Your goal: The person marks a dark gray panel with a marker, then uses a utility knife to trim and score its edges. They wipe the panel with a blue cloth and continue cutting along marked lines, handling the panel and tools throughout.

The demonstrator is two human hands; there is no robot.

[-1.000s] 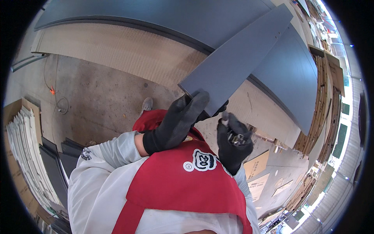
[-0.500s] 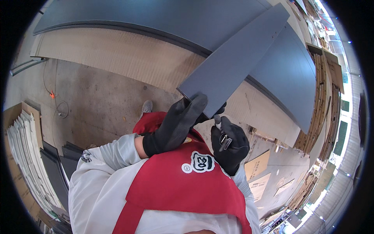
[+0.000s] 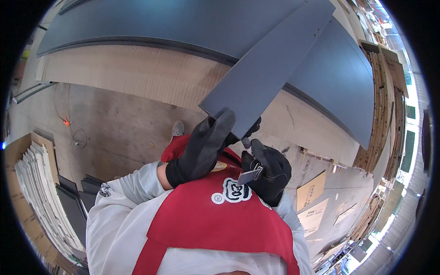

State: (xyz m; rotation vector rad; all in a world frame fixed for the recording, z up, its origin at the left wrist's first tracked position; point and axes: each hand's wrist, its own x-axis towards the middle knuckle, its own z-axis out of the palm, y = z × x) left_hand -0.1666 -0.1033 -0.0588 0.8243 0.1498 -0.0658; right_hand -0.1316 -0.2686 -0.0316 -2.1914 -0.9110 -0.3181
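A long, narrow grey panel [image 3: 275, 68] slants from my chest up to the far right, with small holes near its far end. My left hand [image 3: 204, 142], in a black glove, is closed round its near end, thumb on top and fingers beneath. In my black-gloved right hand [image 3: 270, 172], just right of the panel's near corner, is a small hand tool with a flat grey metal plate [image 3: 250, 177]. Its grey tip pokes out above my fingers; the tool's exact kind I cannot make out. Larger dark grey panels [image 3: 174, 23] lie behind the narrow one, which overlaps them.
Tan corrugated cardboard [image 3: 133, 66] lies under the large panels. Stacked cardboard sheets [image 3: 378, 110] stand at the right. A carton of white sheets [image 3: 41, 183] and dark panels [image 3: 71, 197] are at the lower left. An orange clip on a cable [image 3: 67, 122] lies on the floor.
My left hand and the narrow panel have shifted slightly left. My right hand has turned, so the tool's metal plate now points left toward my apron.
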